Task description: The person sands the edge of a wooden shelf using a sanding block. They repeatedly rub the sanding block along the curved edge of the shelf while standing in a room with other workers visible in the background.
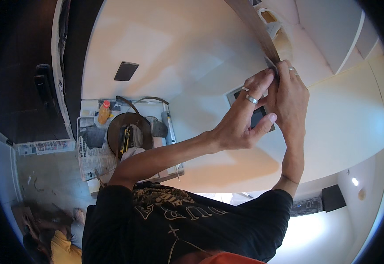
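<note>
My right hand (289, 97), with a ring on one finger, is raised and closed around the lower end of a long brown wood-toned strip (256, 28). The strip runs up and out of the top of the view. Close beside it is my left hand (241, 114), wearing two rings; its fingertips meet the strip end and its thumb stands apart. At those fingertips shows a thin grey flat piece (271, 63), and which hand grips it is unclear. Behind both hands is a dark framed wall plate (258, 118), partly covered.
On a newspaper-covered table (94, 161) lie a coil of brown strip (115, 127), a yellow utility knife (125, 140), a red-capped bottle (104, 114) and a dark cup (159, 128). A person in yellow (61, 247) is low at left. White shelving (330, 33) stands upper right; a dark door (23, 82) is left.
</note>
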Tool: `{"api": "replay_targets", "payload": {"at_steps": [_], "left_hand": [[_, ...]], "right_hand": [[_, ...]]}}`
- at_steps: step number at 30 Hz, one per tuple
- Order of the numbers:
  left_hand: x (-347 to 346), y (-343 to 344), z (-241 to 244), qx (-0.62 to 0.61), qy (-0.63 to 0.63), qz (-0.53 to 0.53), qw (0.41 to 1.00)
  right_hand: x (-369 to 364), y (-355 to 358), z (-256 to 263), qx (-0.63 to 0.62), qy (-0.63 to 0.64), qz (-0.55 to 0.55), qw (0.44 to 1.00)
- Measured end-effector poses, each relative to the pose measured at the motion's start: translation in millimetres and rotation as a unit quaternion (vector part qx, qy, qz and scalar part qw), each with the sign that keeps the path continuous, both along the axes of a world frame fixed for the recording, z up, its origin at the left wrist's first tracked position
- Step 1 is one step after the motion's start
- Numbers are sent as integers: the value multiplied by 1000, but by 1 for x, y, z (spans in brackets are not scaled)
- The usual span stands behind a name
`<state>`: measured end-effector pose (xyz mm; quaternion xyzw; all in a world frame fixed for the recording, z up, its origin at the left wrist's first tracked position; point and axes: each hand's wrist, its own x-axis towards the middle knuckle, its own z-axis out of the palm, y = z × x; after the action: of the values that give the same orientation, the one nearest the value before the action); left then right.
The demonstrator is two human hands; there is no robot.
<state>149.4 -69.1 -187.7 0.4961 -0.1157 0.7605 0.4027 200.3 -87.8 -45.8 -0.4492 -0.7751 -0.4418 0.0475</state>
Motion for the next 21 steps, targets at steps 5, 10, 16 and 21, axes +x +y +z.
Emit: {"api": "replay_targets", "payload": {"at_steps": [5,10,16,21], "left_hand": [[0,2,0,5,-2,13,1000],[-1,5,-1,0,3,35,999],[-6,6,-2,0,6,51,999],[-7,4,0,-26,4,14,1000]], "right_hand": [[1,2,-1,1,4,15,1000],[0,6,-4,6,16,26,1000],[-7,3,-9,13,32,22,999],[-11,2,-6,14,8,-10,1000]]}}
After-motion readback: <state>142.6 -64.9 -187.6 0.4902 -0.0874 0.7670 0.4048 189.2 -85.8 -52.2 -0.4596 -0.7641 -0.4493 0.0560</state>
